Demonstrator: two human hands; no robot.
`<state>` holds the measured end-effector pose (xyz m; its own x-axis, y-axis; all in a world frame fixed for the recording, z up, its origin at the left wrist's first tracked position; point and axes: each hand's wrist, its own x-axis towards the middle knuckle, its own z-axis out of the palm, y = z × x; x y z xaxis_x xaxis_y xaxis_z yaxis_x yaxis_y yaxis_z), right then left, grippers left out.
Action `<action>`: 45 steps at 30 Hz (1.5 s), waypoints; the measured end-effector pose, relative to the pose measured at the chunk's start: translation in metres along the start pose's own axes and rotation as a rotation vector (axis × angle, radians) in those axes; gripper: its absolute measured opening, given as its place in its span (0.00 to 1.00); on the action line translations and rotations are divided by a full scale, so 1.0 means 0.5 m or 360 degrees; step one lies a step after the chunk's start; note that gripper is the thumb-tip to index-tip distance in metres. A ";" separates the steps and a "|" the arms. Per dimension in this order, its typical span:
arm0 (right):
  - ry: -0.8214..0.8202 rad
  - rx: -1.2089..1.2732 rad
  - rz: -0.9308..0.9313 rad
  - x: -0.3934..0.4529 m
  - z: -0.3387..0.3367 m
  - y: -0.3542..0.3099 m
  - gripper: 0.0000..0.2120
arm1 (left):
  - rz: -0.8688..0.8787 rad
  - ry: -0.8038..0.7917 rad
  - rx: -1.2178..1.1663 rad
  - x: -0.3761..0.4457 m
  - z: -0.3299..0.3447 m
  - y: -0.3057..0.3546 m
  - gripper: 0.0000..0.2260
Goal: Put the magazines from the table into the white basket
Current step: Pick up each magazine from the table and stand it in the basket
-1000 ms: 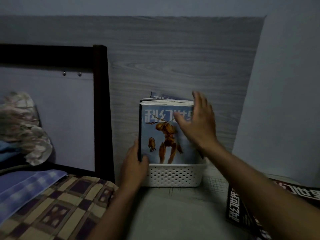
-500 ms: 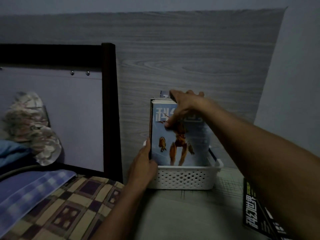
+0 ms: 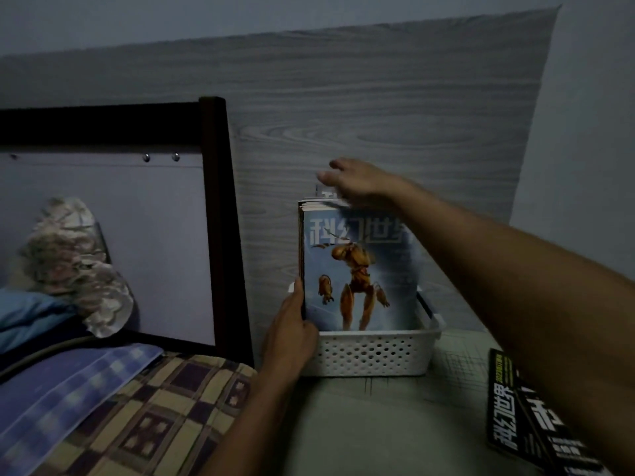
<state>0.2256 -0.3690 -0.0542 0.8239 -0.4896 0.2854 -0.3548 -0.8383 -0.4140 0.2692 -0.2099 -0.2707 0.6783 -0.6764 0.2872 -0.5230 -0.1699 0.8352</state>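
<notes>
A white perforated basket (image 3: 371, 355) stands on the table against the wood-grain wall. Several magazines (image 3: 357, 269) stand upright in it; the front one has a blue cover with an orange robot. My left hand (image 3: 288, 334) grips the stack's lower left edge, thumb on the front cover. My right hand (image 3: 354, 182) hovers over the stack's top edge, fingers loosely spread and blurred, touching or just above the tops. Two black magazines (image 3: 515, 417) lie on the table at the lower right, partly hidden by my right forearm.
A dark bed frame post (image 3: 223, 218) stands just left of the basket. A checked blanket (image 3: 137, 413) and crumpled bedding (image 3: 75, 266) lie on the bed at the left. The grey-green table (image 3: 378, 424) stretches in front of the basket.
My right hand moved from the front cover up to the stack's top edge and now lifts slightly leftward above it. My left hand stays on the stack's left edge.
</notes>
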 end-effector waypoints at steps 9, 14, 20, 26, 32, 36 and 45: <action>0.0352 0.0234 -0.0185 -0.007 -0.001 0.012 0.13 | 0.0079 0.0014 -0.0009 -0.004 0.001 -0.006 0.33; 0.0001 -0.0123 -0.0195 0.001 0.005 -0.056 0.11 | 0.0143 -0.0025 0.0059 -0.016 -0.013 -0.007 0.31; 0.0127 -0.0127 -0.0152 -0.021 0.051 -0.013 0.19 | 0.0075 -0.0287 -0.0118 -0.010 -0.035 -0.007 0.38; -0.0208 0.0163 -0.0111 -0.019 0.024 -0.015 0.06 | 0.0264 0.0063 -0.0287 0.040 -0.034 0.055 0.46; -0.0121 -0.0524 -0.0082 -0.043 -0.066 0.034 0.10 | 0.0229 0.0076 -0.0366 0.044 -0.019 0.057 0.46; -0.0137 -0.0496 -0.0307 -0.017 -0.092 -0.040 0.09 | 0.0164 0.0106 -0.0312 0.055 -0.005 0.064 0.50; 0.0305 -0.0181 0.0002 -0.038 -0.019 0.000 0.16 | 0.0011 0.0140 -0.0319 0.083 0.002 0.063 0.43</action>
<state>0.2059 -0.3619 -0.0513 0.7282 -0.5181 0.4487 -0.4123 -0.8541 -0.3171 0.2804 -0.2442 -0.2331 0.7221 -0.6102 0.3259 -0.4208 -0.0135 0.9070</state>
